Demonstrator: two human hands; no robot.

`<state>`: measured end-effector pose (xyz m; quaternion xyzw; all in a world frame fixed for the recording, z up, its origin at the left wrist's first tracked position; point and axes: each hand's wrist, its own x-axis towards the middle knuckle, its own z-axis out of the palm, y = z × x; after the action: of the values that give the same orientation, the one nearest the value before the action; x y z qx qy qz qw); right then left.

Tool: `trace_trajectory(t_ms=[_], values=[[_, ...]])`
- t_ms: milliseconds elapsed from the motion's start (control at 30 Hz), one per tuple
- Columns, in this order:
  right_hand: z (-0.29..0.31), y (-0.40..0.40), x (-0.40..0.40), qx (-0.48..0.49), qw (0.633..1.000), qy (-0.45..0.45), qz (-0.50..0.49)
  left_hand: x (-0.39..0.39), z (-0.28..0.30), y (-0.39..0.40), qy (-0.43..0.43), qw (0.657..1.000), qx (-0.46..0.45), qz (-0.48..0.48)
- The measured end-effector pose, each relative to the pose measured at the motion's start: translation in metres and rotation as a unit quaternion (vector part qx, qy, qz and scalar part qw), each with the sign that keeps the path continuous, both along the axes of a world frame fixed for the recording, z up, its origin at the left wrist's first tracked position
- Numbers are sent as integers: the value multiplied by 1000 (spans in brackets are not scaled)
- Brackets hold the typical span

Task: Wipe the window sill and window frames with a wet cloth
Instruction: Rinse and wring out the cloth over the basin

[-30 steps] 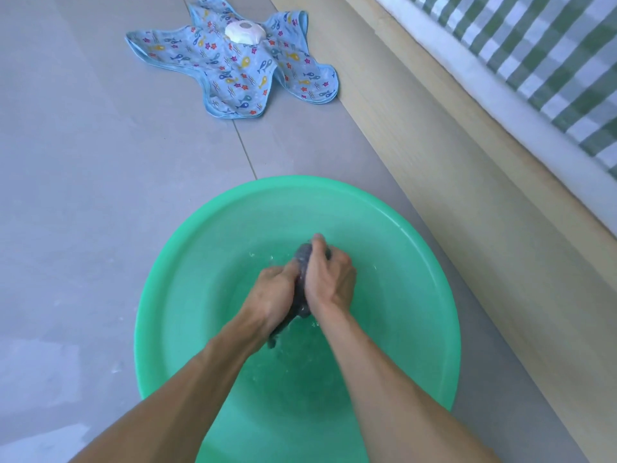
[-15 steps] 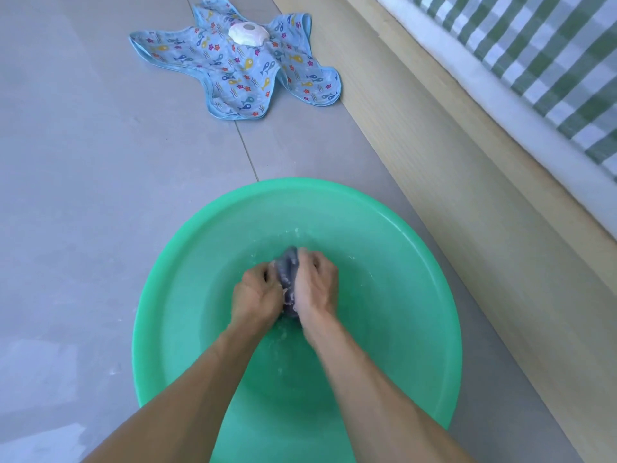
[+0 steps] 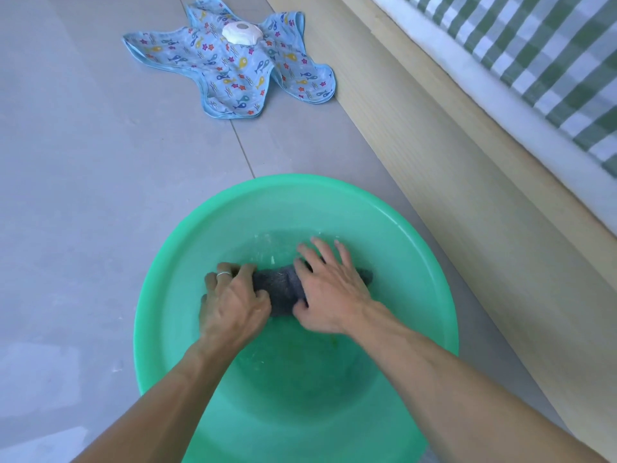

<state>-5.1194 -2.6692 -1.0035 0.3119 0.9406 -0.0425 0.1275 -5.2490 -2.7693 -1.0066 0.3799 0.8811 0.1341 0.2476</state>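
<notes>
Your left hand (image 3: 233, 305) gripping one end of the dark grey cloth (image 3: 283, 289), your right hand (image 3: 329, 292) pressing flat on it, fingers straight (cloth lying inside the green basin (image 3: 160, 295)), fish-print cloth (image 3: 233, 71) lying on the floor.

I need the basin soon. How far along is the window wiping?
Early. Done: the dark grey cloth is in the green plastic basin. In hand: left hand grips it, right hand lies spread over it. Left: all wiping; no window sill in view.

The cloth (image 3: 283, 289) lies in the basin (image 3: 417, 262); behind the basin a bib (image 3: 233, 68); right of it, a bed (image 3: 467, 162).
</notes>
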Motion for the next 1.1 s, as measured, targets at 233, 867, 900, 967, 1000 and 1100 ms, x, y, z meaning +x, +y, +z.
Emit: trace_trajectory(t_ms=[233,867,900,967,1000,1100], values=[[34,-6,-20,-176,935,217,-218,14,-6,-3,-111,984,118,-69],[55,1,10,-81,997,-2,-4,2,30,30,18,973,12,-228],[59,3,9,-142,989,-3,-34,-2,27,27,32,983,25,-178],[61,7,8,-231,969,34,-83,-5,29,23,-12,998,25,-63],[59,7,6,-249,962,62,-98,-4,29,23,-68,997,34,-15],[49,0,-3,-246,941,140,-186,9,30,22,-336,929,120,101]])
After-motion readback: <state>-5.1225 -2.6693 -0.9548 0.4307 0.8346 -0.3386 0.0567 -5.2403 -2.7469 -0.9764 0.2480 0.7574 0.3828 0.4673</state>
